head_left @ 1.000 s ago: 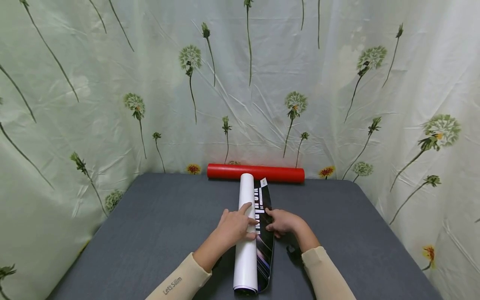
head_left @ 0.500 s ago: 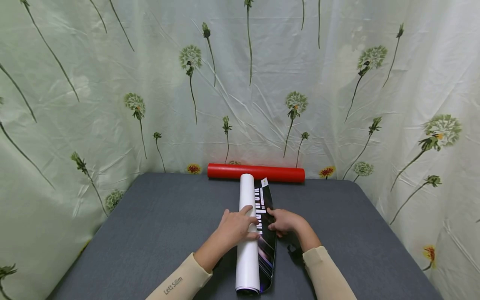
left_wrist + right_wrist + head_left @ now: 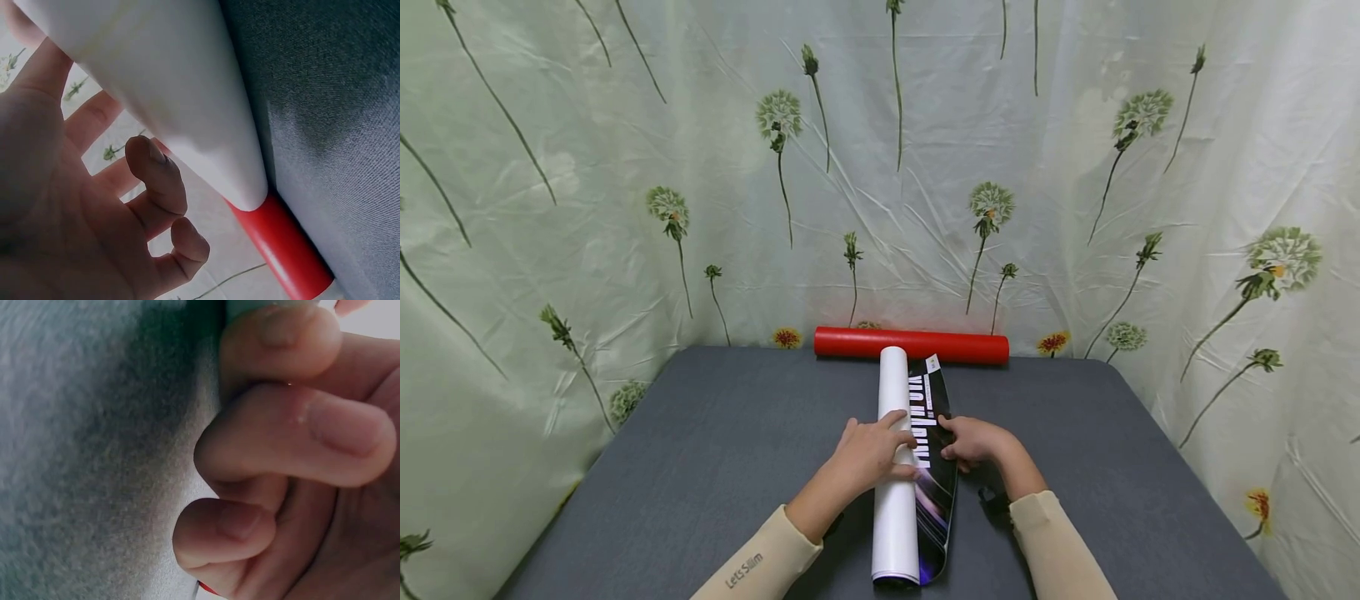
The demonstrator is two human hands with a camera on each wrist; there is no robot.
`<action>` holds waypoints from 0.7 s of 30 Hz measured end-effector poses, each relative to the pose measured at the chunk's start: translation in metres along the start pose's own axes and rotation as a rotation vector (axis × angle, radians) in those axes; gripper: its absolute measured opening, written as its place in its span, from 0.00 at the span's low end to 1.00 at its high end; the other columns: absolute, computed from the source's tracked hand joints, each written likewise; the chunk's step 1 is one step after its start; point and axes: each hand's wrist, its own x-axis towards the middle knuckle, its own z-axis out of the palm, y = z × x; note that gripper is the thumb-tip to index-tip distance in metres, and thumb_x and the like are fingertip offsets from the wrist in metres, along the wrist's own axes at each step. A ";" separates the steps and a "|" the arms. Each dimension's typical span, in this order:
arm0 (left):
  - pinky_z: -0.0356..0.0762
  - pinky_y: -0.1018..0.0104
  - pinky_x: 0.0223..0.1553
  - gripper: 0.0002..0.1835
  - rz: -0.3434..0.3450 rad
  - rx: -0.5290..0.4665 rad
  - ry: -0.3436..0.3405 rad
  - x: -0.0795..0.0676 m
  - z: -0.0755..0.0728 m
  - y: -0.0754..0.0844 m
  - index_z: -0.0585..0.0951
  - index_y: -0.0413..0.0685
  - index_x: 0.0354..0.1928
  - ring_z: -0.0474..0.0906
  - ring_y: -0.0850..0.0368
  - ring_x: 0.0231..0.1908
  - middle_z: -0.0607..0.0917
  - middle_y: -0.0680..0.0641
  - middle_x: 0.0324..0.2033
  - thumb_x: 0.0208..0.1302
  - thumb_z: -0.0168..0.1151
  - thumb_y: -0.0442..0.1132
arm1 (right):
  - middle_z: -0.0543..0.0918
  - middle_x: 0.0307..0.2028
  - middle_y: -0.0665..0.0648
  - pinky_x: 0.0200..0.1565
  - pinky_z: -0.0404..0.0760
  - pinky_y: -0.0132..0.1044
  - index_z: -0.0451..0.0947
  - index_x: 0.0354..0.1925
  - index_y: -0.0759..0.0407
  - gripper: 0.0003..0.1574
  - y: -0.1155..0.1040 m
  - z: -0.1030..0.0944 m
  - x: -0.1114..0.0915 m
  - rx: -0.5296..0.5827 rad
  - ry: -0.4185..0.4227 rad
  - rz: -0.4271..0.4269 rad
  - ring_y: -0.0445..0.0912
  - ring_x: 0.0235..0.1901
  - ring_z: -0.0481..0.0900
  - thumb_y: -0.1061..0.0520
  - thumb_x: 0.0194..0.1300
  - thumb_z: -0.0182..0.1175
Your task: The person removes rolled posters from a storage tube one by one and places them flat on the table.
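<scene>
A partly rolled poster (image 3: 894,517) lies lengthwise on the table, its white back outward. Along its right side a loose black printed strip (image 3: 934,492) shows white lettering and purple streaks. My left hand (image 3: 871,450) rests across the top of the roll with fingers spread; in the left wrist view two fingers (image 3: 156,181) bend loosely, clear of the white roll (image 3: 187,106). My right hand (image 3: 976,443) pinches the strip's free edge between thumb and fingers. Curled fingers of the right hand (image 3: 294,437) fill the right wrist view, hiding most of the poster there.
A red tube (image 3: 955,347) lies crosswise at the table's back edge, just beyond the roll's far end. Dark grey cloth-like material covers the table (image 3: 737,417). A floral curtain (image 3: 715,150) hangs behind and along both sides.
My right hand has drawn the poster's free edge a little to the right, so more of the printed strip shows. The roll has shifted slightly right at its near end.
</scene>
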 end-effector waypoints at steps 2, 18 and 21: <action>0.70 0.58 0.40 0.26 -0.006 -0.002 -0.003 0.000 0.000 0.000 0.87 0.72 0.57 0.88 0.51 0.44 0.77 0.54 0.73 0.58 0.73 0.70 | 0.76 0.16 0.54 0.24 0.69 0.33 0.57 0.83 0.61 0.45 0.001 -0.001 0.000 0.003 0.000 -0.001 0.44 0.15 0.71 0.61 0.74 0.64; 0.69 0.58 0.40 0.22 -0.022 0.009 -0.015 0.002 -0.003 -0.001 0.90 0.76 0.54 0.88 0.50 0.43 0.78 0.51 0.72 0.59 0.73 0.68 | 0.75 0.16 0.54 0.24 0.68 0.33 0.56 0.83 0.62 0.45 0.005 -0.004 0.001 0.019 -0.015 0.021 0.44 0.15 0.69 0.61 0.76 0.62; 0.69 0.58 0.40 0.22 -0.035 -0.007 -0.006 0.002 -0.003 0.000 0.90 0.74 0.52 0.87 0.50 0.41 0.78 0.49 0.70 0.58 0.74 0.68 | 0.75 0.17 0.53 0.24 0.69 0.32 0.56 0.83 0.62 0.45 0.005 -0.004 0.000 0.023 -0.019 0.024 0.44 0.15 0.70 0.61 0.76 0.62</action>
